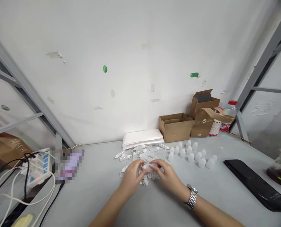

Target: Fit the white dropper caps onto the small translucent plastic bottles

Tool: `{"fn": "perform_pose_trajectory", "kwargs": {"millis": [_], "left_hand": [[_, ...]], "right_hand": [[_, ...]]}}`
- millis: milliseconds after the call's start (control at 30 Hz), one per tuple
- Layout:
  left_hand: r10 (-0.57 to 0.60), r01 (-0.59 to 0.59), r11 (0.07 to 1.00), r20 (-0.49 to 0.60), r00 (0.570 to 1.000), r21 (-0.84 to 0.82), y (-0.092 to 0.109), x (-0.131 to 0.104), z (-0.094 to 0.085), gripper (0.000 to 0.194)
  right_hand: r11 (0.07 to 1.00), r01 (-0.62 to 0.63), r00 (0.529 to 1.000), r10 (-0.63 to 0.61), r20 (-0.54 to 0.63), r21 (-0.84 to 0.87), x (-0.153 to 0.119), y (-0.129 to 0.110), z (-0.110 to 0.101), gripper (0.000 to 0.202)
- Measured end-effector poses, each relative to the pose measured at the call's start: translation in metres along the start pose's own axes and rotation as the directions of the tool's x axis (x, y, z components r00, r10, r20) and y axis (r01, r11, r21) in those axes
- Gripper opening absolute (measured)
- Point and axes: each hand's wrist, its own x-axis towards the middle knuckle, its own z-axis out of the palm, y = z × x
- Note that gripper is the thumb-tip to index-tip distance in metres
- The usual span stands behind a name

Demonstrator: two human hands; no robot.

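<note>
My left hand [132, 174] and my right hand [167, 175] meet over the middle of the grey table. Between their fingertips they pinch a small whitish translucent plastic piece [147, 167], mostly hidden by the fingers. Just beyond and under the hands lies a loose pile of white plastic parts [145, 153], some with thin cords. Several small round parts [145, 182] lie below the fingers. To the right stand several frosted white dome-shaped pieces [191, 157], upright in loose rows. A metal watch is on my right wrist.
Behind the pile lie a white flat stack [142, 137] and an open cardboard box [178, 130]. A brown paper bag [199, 121] and a red-capped bottle [230, 110] stand farther right. At right lies a black flat object [256, 183]; at left, a power strip [40, 167] with tangled cables.
</note>
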Motion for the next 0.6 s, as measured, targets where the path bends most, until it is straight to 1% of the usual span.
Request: {"fn": "perform_pose_trajectory", "kwargs": {"millis": [67, 100, 200, 333, 433, 533, 600], "left_hand": [[-0.052, 0.051, 0.998, -0.022, 0.998, -0.046, 0.000, 0.002, -0.004, 0.024], [-0.060, 0.058, 0.996, -0.026, 0.998, -0.060, -0.001, 0.003, -0.006, 0.028], [-0.027, 0.027, 0.998, -0.009, 1.000, -0.050, -0.002, 0.005, -0.009, 0.036], [0.029, -0.030, 0.999, -0.004, 1.000, -0.024, -0.003, 0.005, -0.008, 0.032], [0.056, -0.057, 0.998, -0.082, 0.995, -0.013, -0.004, 0.005, -0.007, 0.029], [0.084, -0.080, 0.996, -0.177, 0.981, 0.030, -0.005, 0.006, -0.004, 0.029], [0.113, -0.105, 0.993, -0.216, 0.970, 0.048, -0.006, 0.006, -0.001, 0.028]], "right_hand": [[0.998, -0.041, 0.999, 0.042, -0.027, 0.045, 0.003, 0.001, -0.002, 0.026], [0.996, -0.055, 0.998, 0.057, -0.034, 0.063, 0.004, 0.002, -0.003, 0.026], [0.991, -0.083, 0.996, 0.086, -0.023, 0.109, 0.007, 0.005, -0.005, 0.028], [0.986, -0.093, 0.996, 0.091, 0.024, 0.139, 0.007, 0.004, -0.005, 0.028], [0.992, -0.063, 0.998, 0.060, 0.028, 0.114, 0.007, 0.001, -0.004, 0.028], [0.994, -0.058, 0.998, 0.060, -0.014, 0.095, 0.010, 0.000, -0.003, 0.028], [0.993, -0.072, 0.996, 0.076, -0.040, 0.096, 0.011, 0.000, -0.003, 0.028]]}}
